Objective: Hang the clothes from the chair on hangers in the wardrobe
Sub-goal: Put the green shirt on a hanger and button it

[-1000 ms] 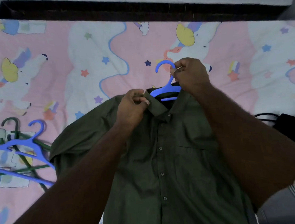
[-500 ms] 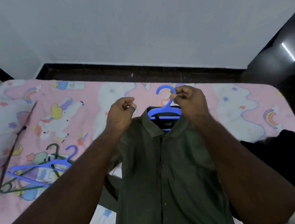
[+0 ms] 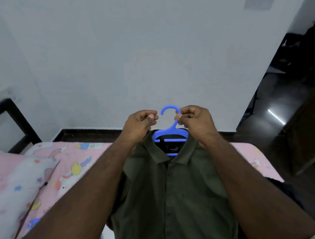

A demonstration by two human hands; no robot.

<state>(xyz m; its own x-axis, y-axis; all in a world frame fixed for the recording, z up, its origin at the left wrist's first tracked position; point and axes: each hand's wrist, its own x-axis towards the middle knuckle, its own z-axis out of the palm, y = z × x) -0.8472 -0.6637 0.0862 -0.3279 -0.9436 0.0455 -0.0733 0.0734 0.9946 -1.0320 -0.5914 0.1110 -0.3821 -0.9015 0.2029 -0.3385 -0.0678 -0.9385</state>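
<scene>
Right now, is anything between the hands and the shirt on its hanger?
Nothing visible: the right hand pinches the blue hanger at its hook, and the left hand grips the green shirt by the collar.

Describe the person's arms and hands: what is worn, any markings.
Both forearms are bare, with no watch, ring or band visible on the left hand or the right hand. A pale sleeve edge with faint stripes shows at each bottom corner. Short, unpainted nails; no markings visible.
</scene>
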